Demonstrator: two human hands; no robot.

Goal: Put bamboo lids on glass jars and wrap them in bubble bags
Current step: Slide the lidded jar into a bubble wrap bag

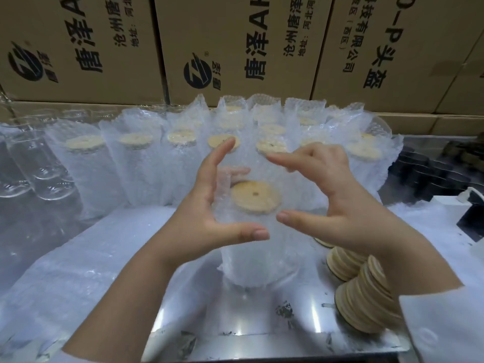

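Observation:
A glass jar with a round bamboo lid [255, 197] stands on the metal table [248, 318], sheathed in a clear bubble bag [251, 255]. My left hand [207, 205] holds the bag's left side, thumb across the front and fingers showing through the wrap behind. On the bag's right side, my right hand [337, 195] spans it with the forefinger over the top edge and the thumb in front. The bag's open mouth rises above the lid between both hands.
Several wrapped, lidded jars [136, 163] stand in rows behind. Bare glass jars [34, 163] are at far left. Stacks of bamboo lids [366, 302] lean at the right front. Flat bubble bags [65, 279] lie at left. Cardboard boxes [235, 48] wall the back; black items [429, 174] sit at right.

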